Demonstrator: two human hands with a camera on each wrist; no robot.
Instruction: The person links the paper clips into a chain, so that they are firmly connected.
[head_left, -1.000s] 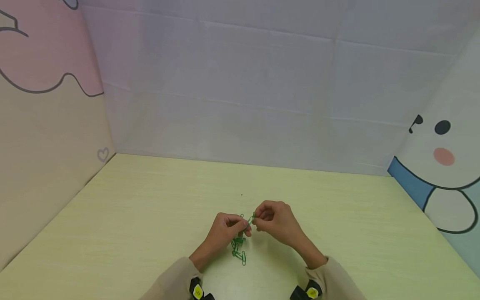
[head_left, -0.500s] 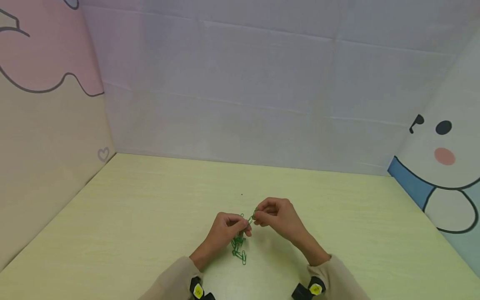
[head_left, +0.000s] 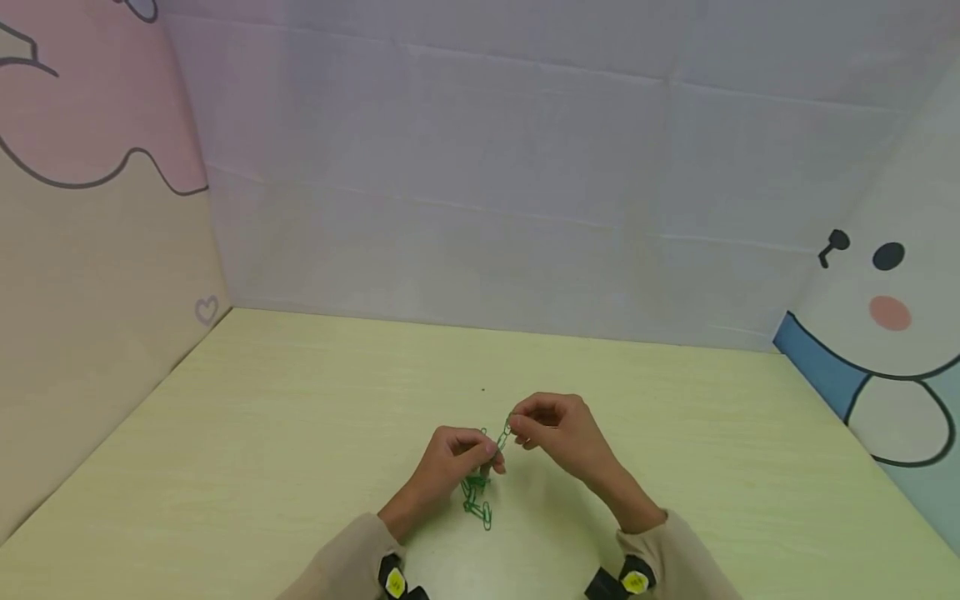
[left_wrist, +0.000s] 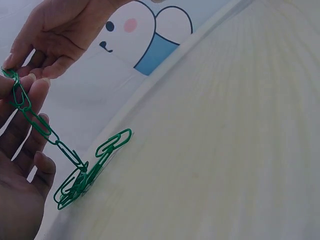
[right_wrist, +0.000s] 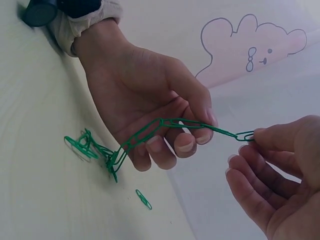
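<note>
A pale yellow-green wooden worktop (head_left: 300, 433), walled by cartoon-printed panels (head_left: 90, 208), is carrying the scene. The left hand (head_left: 450, 462) is hovering just above it, its fingers (right_wrist: 165, 150) curling around a chain of green wire paper clips (right_wrist: 165, 125), thumb pressing the links from above. The right hand (head_left: 558, 433), just beside the left, is pinching the chain's top clip (right_wrist: 245, 135) between thumb and fingertip. The chain is slanting down from the left hand to a loose heap of clips (left_wrist: 85, 172) lying on the worktop directly below it. One single green clip (right_wrist: 143, 198) is lying apart, near that heap. Working such links well probably means keeping the chain lightly taut, steadying the end link with the left fingers while the right hand is turning its clip along the wire.
</note>
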